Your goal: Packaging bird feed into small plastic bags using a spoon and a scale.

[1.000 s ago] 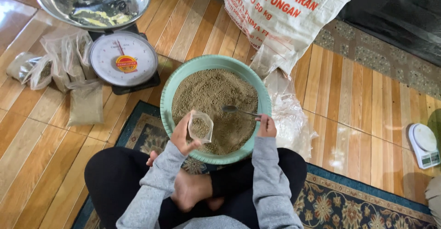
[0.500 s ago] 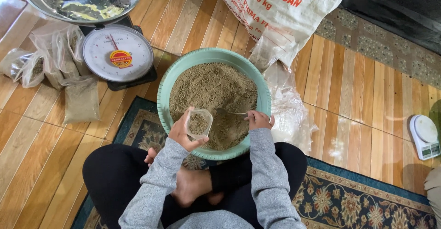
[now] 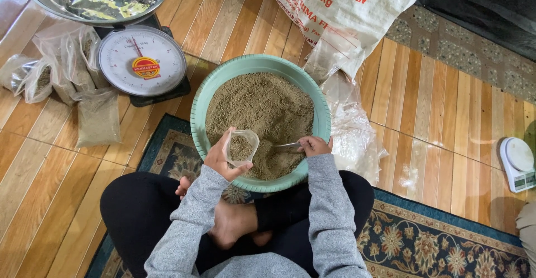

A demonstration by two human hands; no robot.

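Seated cross-legged on a rug [image 3: 446, 239], a person's left hand [image 3: 220, 158] grips a small clear bag [image 3: 241, 147] open over the green basin's [image 3: 312, 96] near rim, right hand [image 3: 315, 145] closed on a spoon [image 3: 287, 144] pointing leftward at it.

seated cross-legged, bare feet tucked in at the lap, black trousers. both arms in grey sleeves reach forward from the bottom edge, forearms angled slightly inward. left hand [image 3: 223, 158] raised, palm turned right, thumb and fingers curled in a pinch grip, thumb on the near side. right hand [image 3: 315, 145] lower, knuckles up, fingers closed in a fist-like grip, wrist about level. hands apart, left slightly nearer the body.
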